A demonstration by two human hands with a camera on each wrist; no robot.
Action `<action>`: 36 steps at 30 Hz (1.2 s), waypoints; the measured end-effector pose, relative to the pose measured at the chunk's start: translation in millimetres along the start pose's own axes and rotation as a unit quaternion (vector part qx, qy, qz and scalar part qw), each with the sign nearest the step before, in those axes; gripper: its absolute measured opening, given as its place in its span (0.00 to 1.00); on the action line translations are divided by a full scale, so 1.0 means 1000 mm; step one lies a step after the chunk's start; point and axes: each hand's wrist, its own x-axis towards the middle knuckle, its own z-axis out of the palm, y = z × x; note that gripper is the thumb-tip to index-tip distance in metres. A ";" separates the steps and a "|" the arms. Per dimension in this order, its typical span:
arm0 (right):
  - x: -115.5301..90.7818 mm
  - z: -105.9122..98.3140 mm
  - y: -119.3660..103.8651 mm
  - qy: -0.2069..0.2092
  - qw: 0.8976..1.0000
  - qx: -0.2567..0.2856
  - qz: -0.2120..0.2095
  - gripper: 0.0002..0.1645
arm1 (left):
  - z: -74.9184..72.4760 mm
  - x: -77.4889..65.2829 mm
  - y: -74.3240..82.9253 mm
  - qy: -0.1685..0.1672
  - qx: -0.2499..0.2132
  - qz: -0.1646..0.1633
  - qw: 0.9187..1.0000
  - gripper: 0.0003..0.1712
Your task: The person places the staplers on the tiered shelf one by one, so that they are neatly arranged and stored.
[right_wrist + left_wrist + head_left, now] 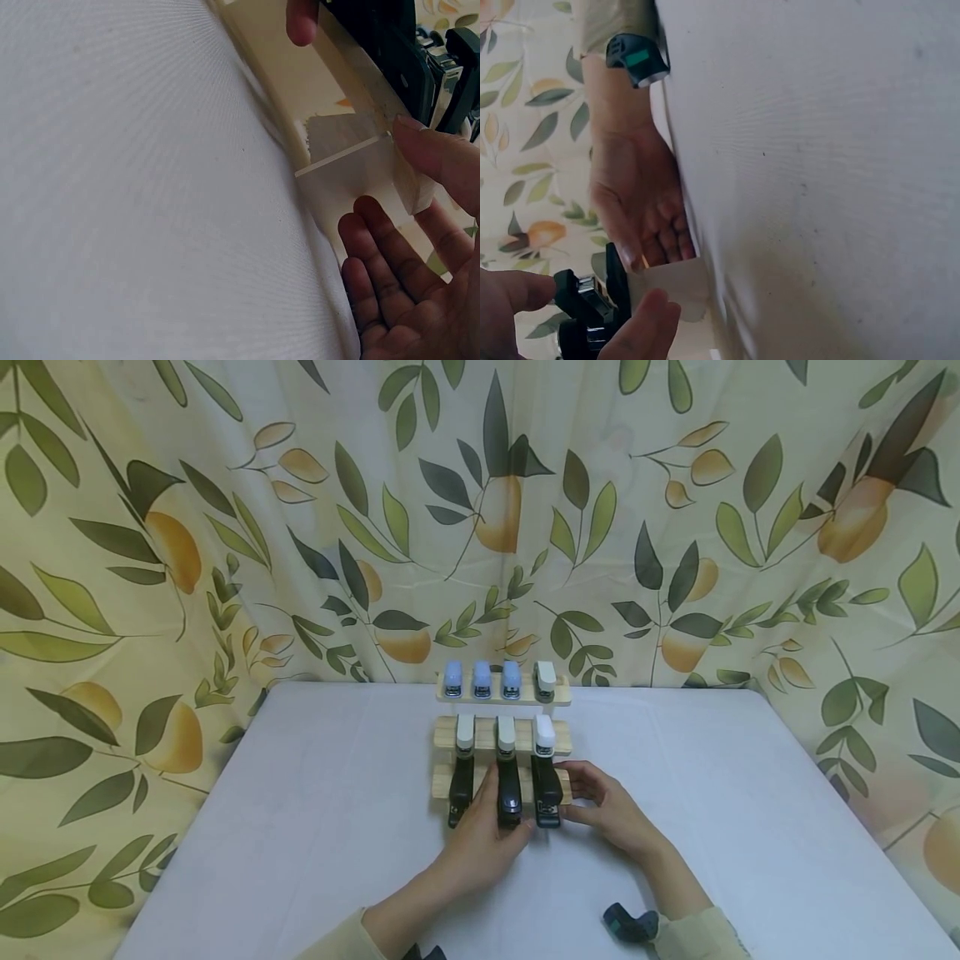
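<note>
A tiered wooden rack (442, 785) carries several staplers at the middle of the table. My left hand (480, 847) reaches in at its front. The thumb and fingers lie either side of the middle black stapler (509, 797) and grip it. Beside it on the lowest tier are a left black stapler (461, 785) and a right black stapler (547, 785). At the rack's right end, my right hand (611, 810) holds the wooden plank (415, 184) between thumb and index finger. Its other fingers are beside the clear side support (352, 176).
Three white-topped staplers, including a middle one (506, 735), sit on the middle tier. Blue staplers (482, 679) and a pale grey stapler (545, 681) stand on the top tier. A leaf-patterned curtain (480, 593) hangs behind the white table (337, 777).
</note>
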 end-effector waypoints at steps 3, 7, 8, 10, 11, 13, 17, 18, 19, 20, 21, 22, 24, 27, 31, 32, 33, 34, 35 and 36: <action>0.000 0.000 0.001 -0.001 1.000 0.003 0.003 0.39 | -0.002 -0.003 0.003 -0.003 0.002 0.002 1.000 0.57; 0.001 -0.001 0.003 -0.001 1.000 0.002 -0.001 0.38 | -0.006 -0.009 0.007 -0.008 0.017 0.000 1.000 0.58; 0.001 -0.001 0.003 -0.001 1.000 0.001 -0.002 0.38 | -0.007 -0.011 0.009 -0.010 0.023 -0.001 1.000 0.58; 0.001 -0.002 0.004 0.000 1.000 -0.001 -0.003 0.38 | -0.011 -0.016 0.012 -0.015 0.028 -0.006 0.999 0.57; 0.002 -0.002 0.004 0.001 1.000 -0.001 -0.001 0.38 | -0.012 -0.018 0.013 -0.018 0.031 -0.007 0.999 0.57; 0.002 -0.003 0.004 0.002 1.000 -0.004 0.002 0.39 | -0.016 -0.022 0.017 -0.023 0.039 -0.007 0.999 0.56; 0.003 -0.003 0.005 0.004 1.000 -0.008 0.006 0.39 | -0.024 -0.031 0.025 -0.034 0.062 0.001 0.998 0.53; 0.003 -0.003 0.005 0.003 1.000 -0.008 0.006 0.39 | -0.026 -0.033 0.027 -0.036 0.066 0.002 0.997 0.52; 0.003 -0.003 0.005 0.004 1.000 -0.006 0.006 0.39 | -0.029 -0.035 0.029 -0.038 0.067 0.000 0.997 0.51; 0.003 -0.003 0.006 0.003 1.000 -0.005 0.005 0.39 | -0.031 -0.037 0.031 -0.039 0.068 -0.001 0.997 0.51; 0.003 -0.003 0.006 0.002 1.000 -0.004 0.004 0.39 | -0.034 -0.039 0.034 -0.041 0.063 -0.004 0.997 0.50; 0.003 -0.003 0.006 0.000 1.000 -0.004 0.001 0.39 | -0.037 -0.041 0.036 -0.044 0.056 -0.008 0.997 0.49; 0.003 -0.003 0.006 0.001 1.000 0.002 0.004 0.39 | -0.043 -0.045 0.039 -0.047 0.042 -0.014 0.998 0.46; 0.004 -0.003 0.007 -0.002 1.000 0.004 0.000 0.39 | -0.053 -0.049 0.042 -0.047 0.028 -0.006 0.999 0.40; 0.006 -0.005 0.009 -0.001 1.000 0.017 0.000 0.40 | -0.067 -0.050 0.039 -0.029 0.026 0.038 0.999 0.29; 0.006 -0.006 0.010 -0.002 1.000 0.023 -0.001 0.40 | -0.071 -0.049 0.038 -0.021 0.026 0.051 0.998 0.26; 0.007 -0.006 0.011 -0.001 1.000 0.030 -0.001 0.40 | -0.075 -0.049 0.036 -0.013 0.024 0.064 0.998 0.24; 0.006 -0.007 0.011 -0.003 0.999 0.038 -0.002 0.40 | -0.078 -0.049 0.034 -0.004 0.022 0.075 0.997 0.22; 0.006 -0.008 0.012 -0.004 0.999 0.047 -0.003 0.40 | -0.082 -0.048 0.033 0.006 0.019 0.084 0.996 0.20; 0.005 -0.009 0.012 -0.005 0.998 0.055 -0.005 0.40 | -0.086 -0.047 0.031 0.019 0.021 0.092 0.995 0.19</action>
